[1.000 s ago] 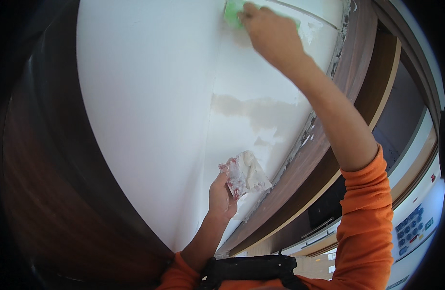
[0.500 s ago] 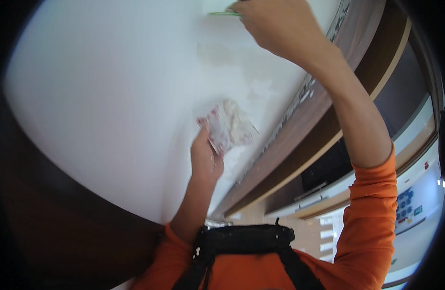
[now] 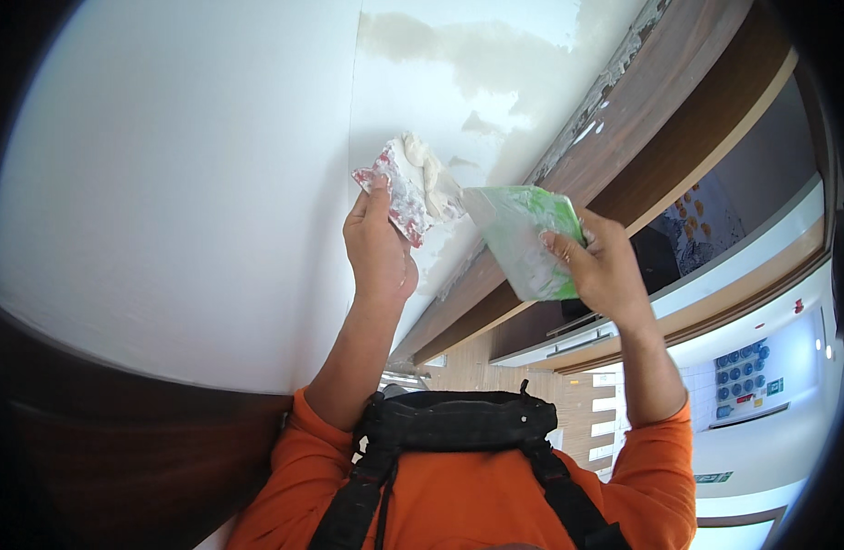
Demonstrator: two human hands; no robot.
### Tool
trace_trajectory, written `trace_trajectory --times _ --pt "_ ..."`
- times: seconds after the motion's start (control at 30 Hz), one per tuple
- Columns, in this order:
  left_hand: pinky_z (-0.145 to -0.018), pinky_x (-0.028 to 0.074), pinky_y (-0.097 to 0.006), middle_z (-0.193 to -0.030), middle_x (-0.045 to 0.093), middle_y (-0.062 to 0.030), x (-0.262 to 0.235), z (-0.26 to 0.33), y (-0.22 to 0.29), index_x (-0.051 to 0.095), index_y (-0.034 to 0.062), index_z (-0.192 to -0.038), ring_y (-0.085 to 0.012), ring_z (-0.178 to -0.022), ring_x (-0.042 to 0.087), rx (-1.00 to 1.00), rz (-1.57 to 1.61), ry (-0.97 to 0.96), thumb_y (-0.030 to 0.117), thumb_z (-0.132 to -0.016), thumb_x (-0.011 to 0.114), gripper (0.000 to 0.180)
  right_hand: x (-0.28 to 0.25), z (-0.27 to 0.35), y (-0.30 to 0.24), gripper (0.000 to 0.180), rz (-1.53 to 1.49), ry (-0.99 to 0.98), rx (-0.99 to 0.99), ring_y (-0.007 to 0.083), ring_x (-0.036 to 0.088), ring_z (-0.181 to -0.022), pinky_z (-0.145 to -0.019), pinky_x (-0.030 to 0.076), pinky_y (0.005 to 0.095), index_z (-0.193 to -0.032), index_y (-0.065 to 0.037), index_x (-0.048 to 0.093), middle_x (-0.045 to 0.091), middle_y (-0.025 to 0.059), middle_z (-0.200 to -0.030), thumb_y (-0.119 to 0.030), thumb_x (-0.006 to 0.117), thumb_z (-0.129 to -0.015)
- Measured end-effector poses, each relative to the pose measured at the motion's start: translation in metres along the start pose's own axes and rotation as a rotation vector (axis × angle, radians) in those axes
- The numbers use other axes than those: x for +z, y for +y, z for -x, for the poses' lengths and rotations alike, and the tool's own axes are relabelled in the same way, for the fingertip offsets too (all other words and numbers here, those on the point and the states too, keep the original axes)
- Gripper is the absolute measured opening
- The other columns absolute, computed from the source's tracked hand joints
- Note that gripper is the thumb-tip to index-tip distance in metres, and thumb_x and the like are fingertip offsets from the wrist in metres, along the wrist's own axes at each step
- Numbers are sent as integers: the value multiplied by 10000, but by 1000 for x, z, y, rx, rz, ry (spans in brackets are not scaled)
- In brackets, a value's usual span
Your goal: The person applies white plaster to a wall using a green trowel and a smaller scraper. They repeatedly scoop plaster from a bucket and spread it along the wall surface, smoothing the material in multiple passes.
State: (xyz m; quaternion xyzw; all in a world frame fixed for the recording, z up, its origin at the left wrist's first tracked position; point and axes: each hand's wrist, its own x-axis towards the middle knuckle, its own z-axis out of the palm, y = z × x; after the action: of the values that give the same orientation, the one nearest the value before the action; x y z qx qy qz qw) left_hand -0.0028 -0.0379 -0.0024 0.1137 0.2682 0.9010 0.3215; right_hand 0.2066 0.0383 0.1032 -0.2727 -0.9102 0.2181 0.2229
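In my left hand (image 3: 374,252) is a red putty spreader (image 3: 402,209) smeared with white, gripped along its near edge with the thumb on top. A thick ridge of white putty (image 3: 424,172) lies on its face. My right hand (image 3: 613,270) pinches a green putty spreader (image 3: 521,240), its broad pale blade coated with residue. The blade's upper left corner comes up to the far right edge of the red spreader; whether they touch I cannot tell. Beyond both tools, a white wall (image 3: 211,183) carries damp-looking greyish patches of filler (image 3: 495,64).
A brown wooden trim (image 3: 614,119) with a ragged, putty-spotted edge runs diagonally along the wall's right side. Shelving (image 3: 706,147) lies beyond it. Dark wood (image 3: 120,440) fills the lower left. Several blue bottles (image 3: 741,374) stand far off at right.
My right hand has come down from the upper wall with the green spreader, beside the red one. My left hand has risen slightly, still holding the red spreader.
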Motion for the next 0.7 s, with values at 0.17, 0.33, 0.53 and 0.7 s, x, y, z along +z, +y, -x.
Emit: trace_trajectory --times 0.17,0.33,0.53,0.7 --pt "-875 574 -333 -1143 697 -152 -4 -8 1 622 -107 -1219 -209 -995 705 -91 -154 -100 169 -1053 541 332 1 -4 12 266 178 86 -370 368 698 -898 -800 560 421 -1145 -17 715 728 175 -1030 -22 696 -880" --pt "-820 572 -336 -1087 700 -151 -17 -12 -20 640 -114 -1173 -207 -941 706 -269 -245 -112 148 -1021 569 312 9 -5 36 267 128 -67 -219 380 709 -945 -828 556 419 -1153 -20 726 731 191 -1061 -36 703 -888" --pt "-704 548 -341 -987 688 -131 -42 -23 -58 650 -107 -1073 -182 -815 677 -385 -268 5 121 -996 570 253 24 10 82 239 -123 -255 30 256 735 -830 -778 554 364 -1129 46 714 755 205 -971 -53 705 -912" --pt "-829 583 -386 -1093 691 -156 -52 -22 -80 635 -102 -1157 -234 -970 710 -483 -301 -33 133 -1012 573 283 37 17 136 305 -718 -300 576 195 743 -823 -761 590 311 -1124 83 686 763 166 -981 -101 767 -894"
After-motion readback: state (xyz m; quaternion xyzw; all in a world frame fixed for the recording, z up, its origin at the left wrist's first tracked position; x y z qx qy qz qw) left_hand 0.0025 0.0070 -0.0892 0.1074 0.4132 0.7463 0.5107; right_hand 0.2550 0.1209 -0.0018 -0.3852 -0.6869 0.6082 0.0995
